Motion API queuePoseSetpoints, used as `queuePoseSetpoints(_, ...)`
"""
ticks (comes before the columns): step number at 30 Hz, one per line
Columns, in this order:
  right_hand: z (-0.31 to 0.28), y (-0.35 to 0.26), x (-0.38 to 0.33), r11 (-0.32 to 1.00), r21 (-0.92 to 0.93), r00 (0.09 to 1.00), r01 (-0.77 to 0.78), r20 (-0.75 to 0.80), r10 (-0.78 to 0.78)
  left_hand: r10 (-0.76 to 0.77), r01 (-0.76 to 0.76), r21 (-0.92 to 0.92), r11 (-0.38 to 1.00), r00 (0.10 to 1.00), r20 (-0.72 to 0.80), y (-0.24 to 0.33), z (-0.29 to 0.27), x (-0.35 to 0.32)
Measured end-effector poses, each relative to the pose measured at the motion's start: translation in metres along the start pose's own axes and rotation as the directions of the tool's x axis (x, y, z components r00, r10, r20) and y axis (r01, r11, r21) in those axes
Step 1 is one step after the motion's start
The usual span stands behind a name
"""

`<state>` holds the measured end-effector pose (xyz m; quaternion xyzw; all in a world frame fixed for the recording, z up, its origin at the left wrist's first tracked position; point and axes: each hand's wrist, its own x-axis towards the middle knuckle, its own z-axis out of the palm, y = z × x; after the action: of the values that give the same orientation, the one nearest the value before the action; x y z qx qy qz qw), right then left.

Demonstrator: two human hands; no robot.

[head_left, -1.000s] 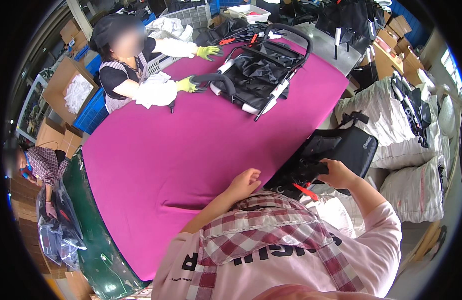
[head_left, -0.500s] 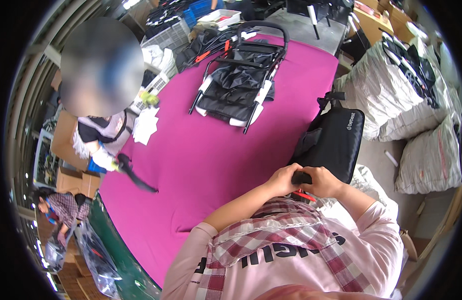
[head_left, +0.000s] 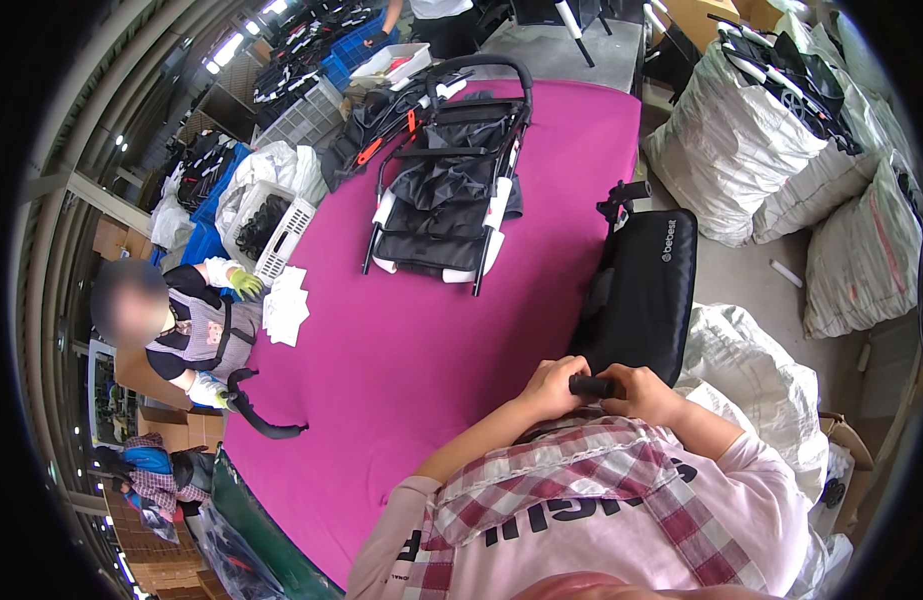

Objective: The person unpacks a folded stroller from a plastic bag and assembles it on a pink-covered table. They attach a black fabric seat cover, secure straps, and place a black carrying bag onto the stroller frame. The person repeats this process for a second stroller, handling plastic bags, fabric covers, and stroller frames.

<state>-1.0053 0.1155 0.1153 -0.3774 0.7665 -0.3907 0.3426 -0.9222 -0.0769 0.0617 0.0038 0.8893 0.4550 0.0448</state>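
At the table's near right edge, close to my body, both hands are closed round a short black tube-shaped grip (head_left: 591, 386). My left hand (head_left: 554, 388) pinches it from the left, and its round end points up between the hands. On the other side, my right hand (head_left: 641, 396) has its fingers curled against it. Just beyond them a black padded stroller panel (head_left: 643, 290) stands along the table edge, with a black bracket (head_left: 622, 203) at its far end. My hands hide where the grip joins anything.
A folded stroller frame (head_left: 448, 190) with black fabric lies on the purple-covered table (head_left: 381, 350). White papers (head_left: 285, 308) rest at the left edge. There, a gloved co-worker (head_left: 206, 330) holds a black curved bar (head_left: 261, 425). Large white sacks (head_left: 726, 150) stand on the right.
My view has shifted, so the scene sits differently. Both hands stay on the grip, its round end now more exposed. A red part below them has gone out of sight. The co-worker's curved bar has turned.
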Motion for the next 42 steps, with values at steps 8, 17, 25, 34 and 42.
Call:
queuePoseSetpoints(8, 0.023, 0.008, 0.009, 0.999, -0.043, 0.999, 0.023, 0.039, -0.021, -0.043, 0.040, 0.021, 0.999, 0.982, 0.183, -0.007, -0.012, -0.004)
queuePoseSetpoints(17, -0.017, -0.010, 0.031, 0.865, 0.500, 0.987, 0.034, 0.119, -0.107, -0.040, 0.049, -0.067, 0.997, 0.991, 0.127, -0.014, 0.012, -0.017)
queuePoseSetpoints(25, -0.157, 0.082, 0.148, 0.836, -0.536, 0.762, -0.118, -0.588, -0.269, -0.076, 0.078, -0.153, 0.985, 0.997, 0.020, -0.019, 0.022, -0.010)
queuePoseSetpoints(34, -0.172, 0.085, 0.284, 0.407, -0.883, 0.967, -0.231, -0.165, 0.193, -0.054, 0.052, -0.156, 0.986, 0.999, -0.004, -0.022, 0.032, 0.010)
queuePoseSetpoints(42, -0.214, 0.077, 0.187, 0.733, -0.637, 0.969, -0.238, -0.205, 0.136, 0.231, -0.230, 0.017, 0.973, 0.971, -0.059, -0.033, 0.040, -0.021)
